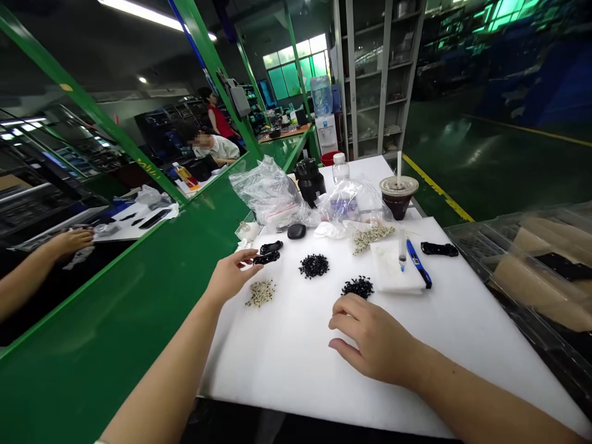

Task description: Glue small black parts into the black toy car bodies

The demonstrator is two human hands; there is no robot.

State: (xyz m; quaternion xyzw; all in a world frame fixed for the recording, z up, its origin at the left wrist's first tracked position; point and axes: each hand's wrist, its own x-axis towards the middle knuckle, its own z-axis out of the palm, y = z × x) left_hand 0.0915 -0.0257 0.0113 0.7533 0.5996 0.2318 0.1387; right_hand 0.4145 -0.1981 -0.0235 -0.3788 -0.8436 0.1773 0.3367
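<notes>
My left hand point(234, 274) pinches a black elongated plastic part point(267, 258) between thumb and fingers. Right behind it lies a similar black part point(271, 247) on the white tabletop. Below the left fingers is a loose pile of small pale and dark pieces point(261, 293). My right hand point(370, 336) hovers with fingers bent and thumb apart, and nothing shows in its grasp. Just beyond its fingertips is a heap of tiny black pieces point(359, 287). Another black heap point(314, 266) sits between the two hands.
To the right are a white pad point(393, 271), a syringe point(402, 253), a blue utility knife point(419, 264) and a black part point(439, 249). Plastic bags point(272, 191) and a lidded drink cup point(398, 196) stand behind. At left, a co-worker's hand point(71, 242) reaches over another table.
</notes>
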